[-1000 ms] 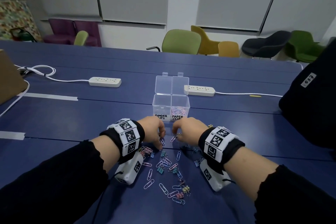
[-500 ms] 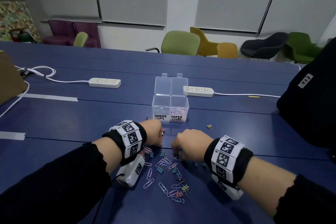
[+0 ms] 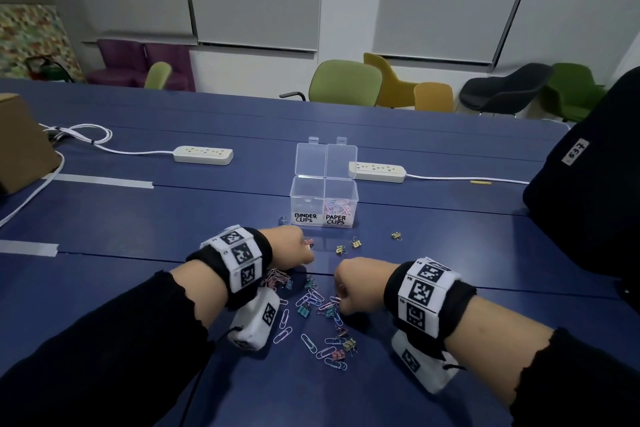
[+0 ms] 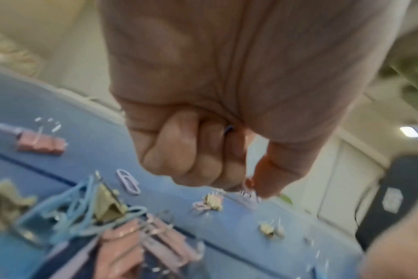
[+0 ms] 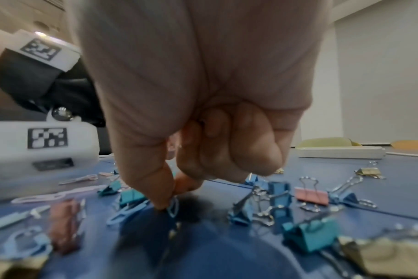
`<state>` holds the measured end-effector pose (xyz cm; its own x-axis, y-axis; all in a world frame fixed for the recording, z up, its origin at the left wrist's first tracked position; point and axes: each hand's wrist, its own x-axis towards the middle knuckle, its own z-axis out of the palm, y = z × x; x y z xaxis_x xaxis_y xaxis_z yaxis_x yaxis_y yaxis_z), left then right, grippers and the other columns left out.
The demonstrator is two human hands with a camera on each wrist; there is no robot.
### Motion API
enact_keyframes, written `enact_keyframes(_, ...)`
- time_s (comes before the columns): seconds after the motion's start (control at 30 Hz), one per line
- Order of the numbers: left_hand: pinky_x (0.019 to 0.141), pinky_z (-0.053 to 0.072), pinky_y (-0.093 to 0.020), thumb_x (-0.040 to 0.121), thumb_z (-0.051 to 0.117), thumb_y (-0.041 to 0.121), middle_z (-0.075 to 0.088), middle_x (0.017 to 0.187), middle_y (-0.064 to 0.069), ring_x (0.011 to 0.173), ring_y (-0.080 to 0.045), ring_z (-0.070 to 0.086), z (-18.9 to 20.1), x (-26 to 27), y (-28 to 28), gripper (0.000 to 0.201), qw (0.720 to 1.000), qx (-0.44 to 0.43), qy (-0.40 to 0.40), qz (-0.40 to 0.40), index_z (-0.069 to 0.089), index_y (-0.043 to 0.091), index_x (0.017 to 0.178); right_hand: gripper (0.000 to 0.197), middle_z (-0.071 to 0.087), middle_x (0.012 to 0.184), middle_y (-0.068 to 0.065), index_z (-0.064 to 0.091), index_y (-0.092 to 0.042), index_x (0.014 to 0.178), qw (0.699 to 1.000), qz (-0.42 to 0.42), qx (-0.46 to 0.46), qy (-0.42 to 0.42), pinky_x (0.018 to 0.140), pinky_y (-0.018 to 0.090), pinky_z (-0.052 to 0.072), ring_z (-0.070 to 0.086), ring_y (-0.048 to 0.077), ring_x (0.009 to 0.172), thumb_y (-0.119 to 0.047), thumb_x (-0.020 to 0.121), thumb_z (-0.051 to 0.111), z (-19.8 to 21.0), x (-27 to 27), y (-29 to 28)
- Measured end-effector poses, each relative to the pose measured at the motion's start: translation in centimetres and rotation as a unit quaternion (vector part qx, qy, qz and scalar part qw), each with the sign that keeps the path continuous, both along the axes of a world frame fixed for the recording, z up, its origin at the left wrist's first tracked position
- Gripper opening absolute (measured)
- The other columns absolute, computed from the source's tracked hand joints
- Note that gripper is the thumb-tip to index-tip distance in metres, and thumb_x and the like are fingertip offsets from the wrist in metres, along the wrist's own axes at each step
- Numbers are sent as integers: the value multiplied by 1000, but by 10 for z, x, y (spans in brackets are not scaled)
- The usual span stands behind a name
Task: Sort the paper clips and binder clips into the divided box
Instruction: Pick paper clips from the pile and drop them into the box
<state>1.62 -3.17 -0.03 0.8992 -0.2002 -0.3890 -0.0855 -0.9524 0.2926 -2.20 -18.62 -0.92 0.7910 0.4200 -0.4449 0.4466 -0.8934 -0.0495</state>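
Note:
The clear divided box (image 3: 307, 191) stands open mid-table; its right half, labelled PAPER CLIPS, holds pink and blue paper clips (image 3: 337, 207), and nothing shows in the BINDER CLIPS half. A mixed pile of clips (image 3: 313, 305) lies between my hands. My left hand (image 3: 309, 255) is curled just before the box, with a blue clip (image 4: 229, 129) showing in its fist and a pink one (image 4: 248, 193) at the thumb tip. My right hand (image 3: 341, 302) is down on the pile, thumb and forefinger pinching a blue paper clip (image 5: 172, 205) on the table.
Yellow binder clips (image 3: 356, 243) lie scattered in front of the box and a blue one (image 3: 283, 220) at its left. Two power strips (image 3: 203, 155) (image 3: 377, 172) lie behind, a cardboard box (image 3: 20, 149) far left, a black tagged object (image 3: 588, 184) at right.
My right hand has drawn back from the box front toward me and dropped onto the pile. The left hand has stayed about where it was.

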Motion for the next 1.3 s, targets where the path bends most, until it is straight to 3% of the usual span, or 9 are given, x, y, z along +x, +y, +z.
enact_keyframes(0.07,47,29,-21,89,46,19,41,59,-3,49,-19,36,0,-2,10,25,972,-202,64,99,47,14,65,16,53,75,11,57,-6,78,1000,-8,-4,-3,58,27,40,48,27,68,-20,85,58,2,-3,0)
enact_keyframes(0.2,38,18,-19,79,36,11,26,56,1,42,-11,22,4,-7,36,21,765,-563,208,233,33,18,58,23,44,67,5,45,-15,70,959,-140,236,68,47,23,30,37,19,56,-21,93,48,7,-1,-11)
enact_keyframes(0.37,38,23,-18,62,35,10,30,54,0,43,-13,29,3,-26,65,9,580,-727,249,270,36,12,54,15,40,64,3,42,-15,67,535,-321,698,351,42,21,24,30,12,48,-6,79,45,6,-2,-16)
enact_keyframes(0.5,34,25,-17,55,47,6,37,57,-3,43,-14,34,-3,-38,73,4,565,-739,245,274,45,7,58,6,45,65,6,47,-10,69,467,-322,730,381,38,19,27,38,14,45,-11,74,44,0,1,-5)
enact_keyframes(0.63,33,23,-14,84,44,26,41,59,-4,41,-13,36,-9,-34,79,28,603,-684,241,333,46,8,62,24,41,57,-1,49,-11,72,550,-373,661,348,32,14,19,32,7,37,-15,94,40,-1,10,13)
enact_keyframes(0.8,30,19,-14,97,45,41,34,51,3,35,-7,27,-17,-25,86,44,690,-600,195,356,35,18,60,25,54,68,4,68,-6,101,902,-215,367,71,49,21,40,45,11,50,-15,94,46,8,26,34)
enact_keyframes(0.87,31,15,-14,97,43,44,25,50,5,33,-6,21,-16,-19,87,47,734,-565,160,341,35,19,59,32,67,106,10,66,-7,117,973,-99,205,-22,81,27,50,64,21,88,-12,96,42,9,34,40)
enact_keyframes(1.07,49,35,-21,88,63,29,48,62,-3,53,-17,44,-13,-6,87,16,958,-246,-37,142,62,15,80,35,63,124,10,62,-12,125,999,0,-3,-51,94,38,52,61,32,110,-12,92,52,1,41,54)
enact_keyframes(1.3,51,38,-22,80,71,14,50,62,4,53,-12,47,-12,2,80,28,997,-52,-49,8,65,22,106,27,70,109,6,72,-17,105,994,3,93,-55,86,37,54,64,25,101,-30,81,71,5,32,71)
